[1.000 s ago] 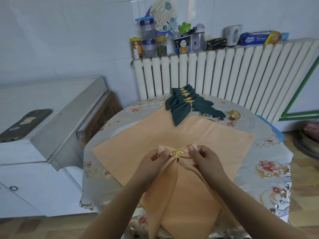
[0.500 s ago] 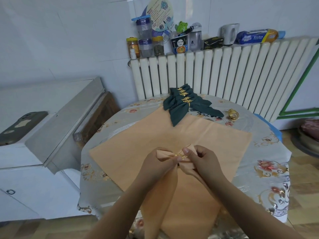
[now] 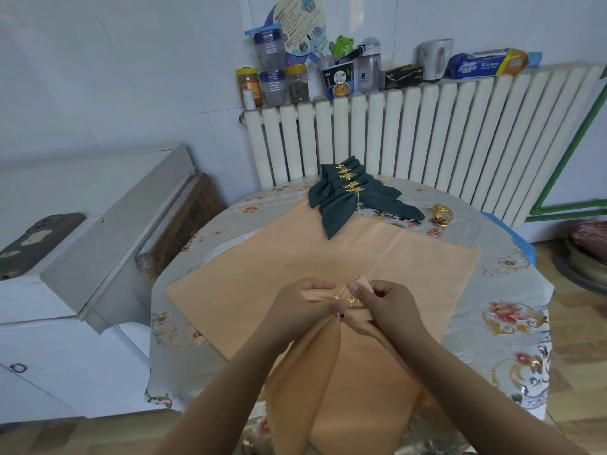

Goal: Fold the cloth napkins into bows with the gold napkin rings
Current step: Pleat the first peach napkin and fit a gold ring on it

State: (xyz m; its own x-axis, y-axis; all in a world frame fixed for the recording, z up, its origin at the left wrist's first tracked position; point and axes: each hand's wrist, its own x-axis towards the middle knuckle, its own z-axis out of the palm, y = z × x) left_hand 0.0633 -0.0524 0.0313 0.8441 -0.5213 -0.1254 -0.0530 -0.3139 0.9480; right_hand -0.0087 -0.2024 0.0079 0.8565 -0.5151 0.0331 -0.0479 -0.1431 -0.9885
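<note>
Both hands, left hand (image 3: 300,302) and right hand (image 3: 389,305), pinch the peach napkin (image 3: 328,372) at its gold ring (image 3: 345,300), mostly hiding ring and bow loops; its tails run toward the viewer off the table (image 3: 512,284) edge.

Soft, even daylight, perhaps from a window off to the right, fills the room with faint shadows and no harsh glare, while the wide lens bends the radiator (image 3: 427,133) and cabinet (image 3: 98,231) at the edges and the picture looks slightly soft throughout.
</note>
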